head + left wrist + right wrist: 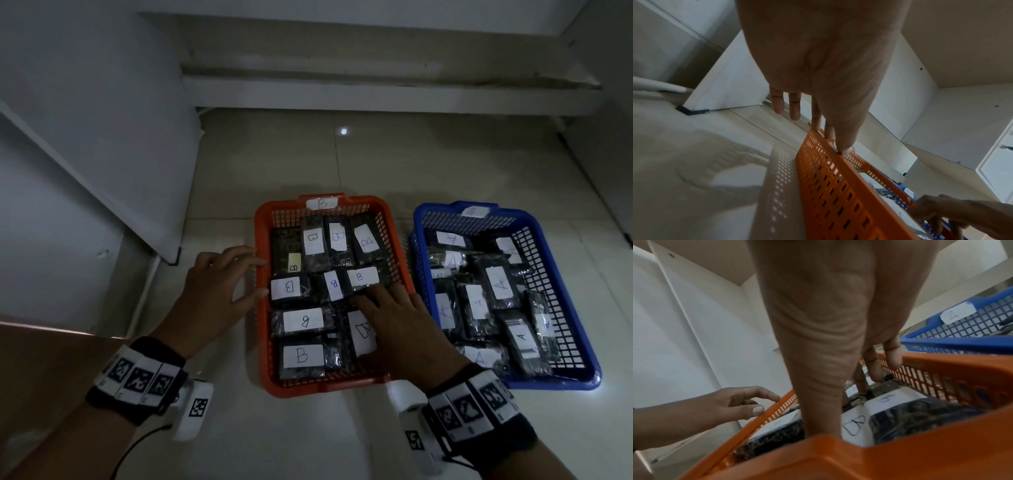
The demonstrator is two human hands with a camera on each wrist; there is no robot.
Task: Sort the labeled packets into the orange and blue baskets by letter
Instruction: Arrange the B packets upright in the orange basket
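The orange basket (pixel 329 387), tagged B, sits on the floor and holds several dark packets with white B labels (pixel 303 356). To its right, the blue basket (pixel 582 342) holds several packets labelled A (pixel 496 282). My left hand (pixel 226 277) is outside the orange basket, its spread fingers touching the left rim (pixel 824 142). My right hand (pixel 400 325) lies flat inside the orange basket, fingers straight on the B packets. In the right wrist view, the right hand (pixel 828 337) rests beside a B-labelled packet (pixel 855 426), and the left hand (pixel 725 407) touches the rim.
A white cabinet panel (pixel 102 154) stands at the left, its foot close to the orange basket's far left corner. A low white ledge (pixel 376 92) runs along the back. Pale floor tiles (pixel 308 438) surround both baskets. A brown surface (pixel 41 359) lies under my left forearm.
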